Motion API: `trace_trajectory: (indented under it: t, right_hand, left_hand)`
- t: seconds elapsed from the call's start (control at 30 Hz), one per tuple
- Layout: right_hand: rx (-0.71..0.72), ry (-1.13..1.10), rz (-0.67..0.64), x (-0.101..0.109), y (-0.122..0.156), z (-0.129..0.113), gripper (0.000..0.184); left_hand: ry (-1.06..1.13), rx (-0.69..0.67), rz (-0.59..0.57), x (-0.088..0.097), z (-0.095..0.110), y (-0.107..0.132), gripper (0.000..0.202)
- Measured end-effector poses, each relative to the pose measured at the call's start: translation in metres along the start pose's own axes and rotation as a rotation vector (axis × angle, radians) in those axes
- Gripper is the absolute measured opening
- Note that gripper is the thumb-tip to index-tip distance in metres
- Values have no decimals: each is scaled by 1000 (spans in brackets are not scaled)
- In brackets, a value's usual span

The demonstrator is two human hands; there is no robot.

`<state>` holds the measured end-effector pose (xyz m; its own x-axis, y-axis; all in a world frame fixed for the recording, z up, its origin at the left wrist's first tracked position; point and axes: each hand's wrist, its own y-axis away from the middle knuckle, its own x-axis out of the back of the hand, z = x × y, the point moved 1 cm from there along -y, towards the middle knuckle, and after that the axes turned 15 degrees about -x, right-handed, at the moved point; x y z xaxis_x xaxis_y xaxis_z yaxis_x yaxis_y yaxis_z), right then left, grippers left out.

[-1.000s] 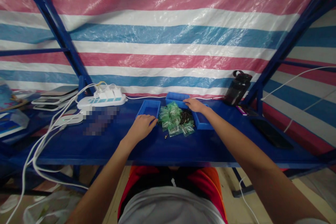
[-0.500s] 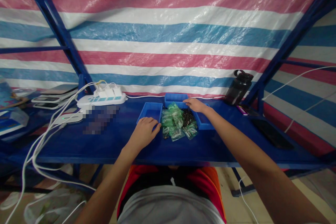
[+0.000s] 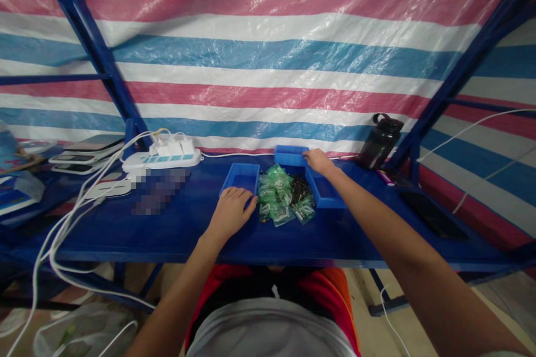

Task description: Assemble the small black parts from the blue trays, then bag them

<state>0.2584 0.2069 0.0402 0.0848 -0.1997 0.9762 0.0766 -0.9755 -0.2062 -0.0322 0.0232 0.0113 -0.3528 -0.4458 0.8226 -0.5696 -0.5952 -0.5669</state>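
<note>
Three shallow blue trays stand round a heap of small green bags (image 3: 277,199) and a patch of dark small parts (image 3: 298,186) on the blue table (image 3: 176,228). My left hand (image 3: 231,210) lies with its fingers together over the near rim of the left blue tray (image 3: 242,177). My right hand (image 3: 319,161) reaches further back and grips the right end of the back blue tray (image 3: 288,155). The third blue tray (image 3: 325,194) lies under my right wrist, to the right of the bags.
A white power strip (image 3: 162,159) with plugs and white cables (image 3: 79,201) sits at the back left, beside stacked flat devices (image 3: 86,153). A dark bottle (image 3: 379,142) stands at the back right, a black phone (image 3: 433,215) lies right. Blue frame posts and a striped tarp close the back.
My right hand has shifted right and back, and the back tray has slid right with it. My left hand has drawn a little toward me at the left tray's rim.
</note>
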Motion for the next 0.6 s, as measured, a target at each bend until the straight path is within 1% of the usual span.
trace_trajectory:
  t: [0.13,0.4,0.6]
  right_hand:
    - [44,31,-88,0,-3,5,33]
    - [118,25,-249,11,-15,8,31]
    - [125,-12,-301,12,-17,4,32]
  left_hand:
    - [-10,7,16,-1,2,1,24]
    - [2,16,51,-2,3,3,21]
    - [0,24,67,-3,4,3,21]
